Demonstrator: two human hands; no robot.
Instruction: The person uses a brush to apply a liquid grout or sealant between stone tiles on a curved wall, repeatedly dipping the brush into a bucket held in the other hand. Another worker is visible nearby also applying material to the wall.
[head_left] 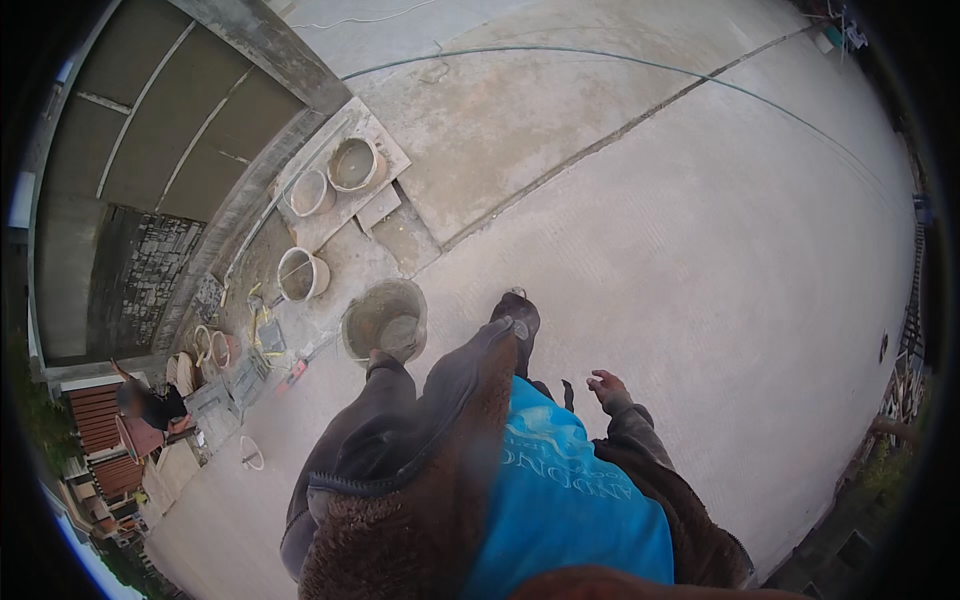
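Note:
My left hand is closed at the near side of a large grey bucket, which hangs or stands by my left leg; whether the fingers grip its rim or a handle is hidden. Some grey, wet-looking material lies at the bottom of this bucket. On the other side of my body, my right hand is held out over the pale concrete floor. Its fingers are apart and nothing is in them. One dark shoe shows ahead of me.
Pale buckets stand to the left, two on a board and another bucket nearer. A half-tiled wall rises beyond them. Another person is low at the far left near tools. A hose crosses the floor ahead.

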